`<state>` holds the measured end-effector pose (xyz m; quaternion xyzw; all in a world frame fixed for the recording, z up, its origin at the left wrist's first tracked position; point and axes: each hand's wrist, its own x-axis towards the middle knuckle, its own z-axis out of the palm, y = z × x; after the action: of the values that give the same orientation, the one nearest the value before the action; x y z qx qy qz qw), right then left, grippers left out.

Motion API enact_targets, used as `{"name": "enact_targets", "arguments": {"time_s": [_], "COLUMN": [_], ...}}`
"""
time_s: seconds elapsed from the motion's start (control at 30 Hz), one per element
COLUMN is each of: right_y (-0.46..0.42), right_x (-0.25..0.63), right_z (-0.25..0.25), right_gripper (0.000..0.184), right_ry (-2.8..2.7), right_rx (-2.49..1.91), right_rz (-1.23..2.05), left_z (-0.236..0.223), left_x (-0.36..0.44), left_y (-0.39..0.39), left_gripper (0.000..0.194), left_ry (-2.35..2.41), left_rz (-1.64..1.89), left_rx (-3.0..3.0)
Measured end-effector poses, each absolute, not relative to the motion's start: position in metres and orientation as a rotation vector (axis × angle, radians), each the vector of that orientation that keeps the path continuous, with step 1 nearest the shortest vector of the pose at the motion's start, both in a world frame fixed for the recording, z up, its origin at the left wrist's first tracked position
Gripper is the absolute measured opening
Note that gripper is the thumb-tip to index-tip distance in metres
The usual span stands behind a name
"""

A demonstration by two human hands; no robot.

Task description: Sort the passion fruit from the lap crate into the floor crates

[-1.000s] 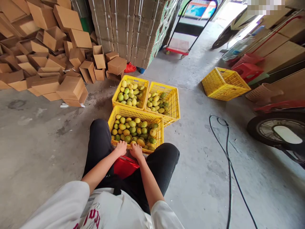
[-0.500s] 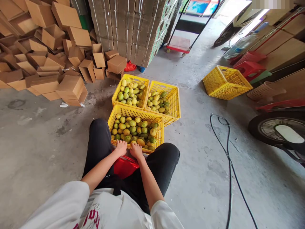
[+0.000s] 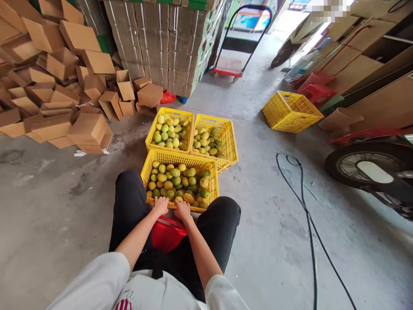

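Note:
In front of my knees stands a yellow plastic crate (image 3: 193, 161) full of oval yellow-green fruits (image 3: 176, 172). My left hand (image 3: 160, 205) has its fingers hooked over the near rim, left of the middle. A short way to its right, my right hand (image 3: 182, 210) grips the same rim. Neither hand has a fruit in it. Touching the far side of this crate are two more yellow crates, a left one (image 3: 179, 113) and a right one (image 3: 229, 137), both with the same kind of fruit. Between my legs shows something red (image 3: 166, 236), partly hidden.
Cardboard boxes (image 3: 87, 129) lie heaped at the left. Behind the crates rises a strapped cardboard stack (image 3: 155, 47), with a platform trolley (image 3: 228, 66) beside it. To the right are another yellow crate (image 3: 290, 114), a black cable (image 3: 305, 202) on the floor and a motorbike wheel (image 3: 371, 168).
The view has shifted slightly, so the scene sits a little lower and further left. Both hands stay on the near rim of the crate.

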<state>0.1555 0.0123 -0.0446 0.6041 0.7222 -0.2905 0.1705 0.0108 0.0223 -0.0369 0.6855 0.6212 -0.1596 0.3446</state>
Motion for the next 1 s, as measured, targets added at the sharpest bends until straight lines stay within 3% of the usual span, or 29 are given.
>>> {"name": "enact_targets", "arguments": {"time_s": [0.43,0.7,1.0], "right_y": [0.027,0.044,0.057], "right_x": [0.155,0.158,0.166], "right_z": [-0.052,-0.053,-0.062], "right_gripper": [0.045,0.039,0.054], "right_ry": [2.037,2.05,2.106], "right_rx": [1.625,1.428,1.195], "right_rz": [-0.814,-0.859,-0.983], "left_z": [-0.045,-0.048,-0.047], "left_x": [0.02,0.014,0.007], "left_y": [0.046,0.053,0.066], "left_gripper": [0.036,0.032,0.044], "left_ry": [1.576,1.442,1.244], "left_rz": [-0.776,-0.74,-0.726], "left_rx": [1.784,1.856,1.871]}}
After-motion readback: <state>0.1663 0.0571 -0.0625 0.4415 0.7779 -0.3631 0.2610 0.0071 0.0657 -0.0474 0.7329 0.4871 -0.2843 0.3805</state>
